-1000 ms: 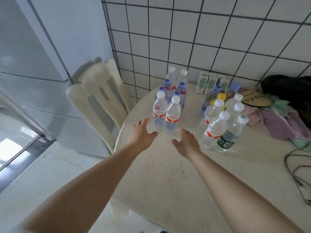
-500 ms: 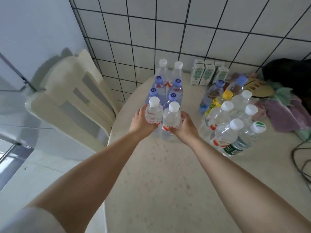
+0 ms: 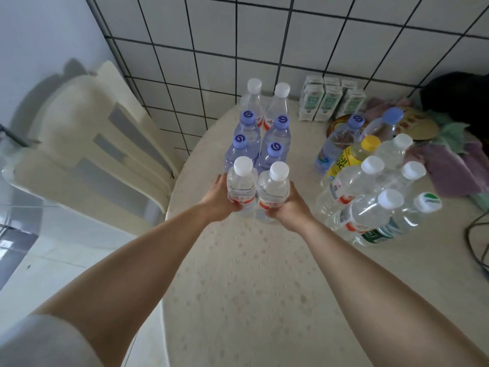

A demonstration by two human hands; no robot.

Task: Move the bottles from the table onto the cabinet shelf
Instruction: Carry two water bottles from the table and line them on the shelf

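Two clear water bottles with white caps and red labels stand side by side at the front of a double row on the round table (image 3: 251,282). My left hand (image 3: 218,201) grips the left bottle (image 3: 242,185) around its lower body. My right hand (image 3: 291,209) grips the right bottle (image 3: 274,190) the same way. Behind them stand several blue-capped bottles (image 3: 275,154), then two more white-capped bottles (image 3: 279,102) by the wall. The cabinet shelf is out of view.
A second cluster of bottles (image 3: 370,197), one with a yellow cap (image 3: 370,143), fills the table's right side. Small cartons (image 3: 328,102) stand against the tiled wall. Cloths (image 3: 455,165) and a cable (image 3: 476,234) lie far right. Cream plastic chairs (image 3: 87,144) stand stacked at left.
Both hands went from open above the table to closing round the two front bottles. The view has tilted down and closer to the table.
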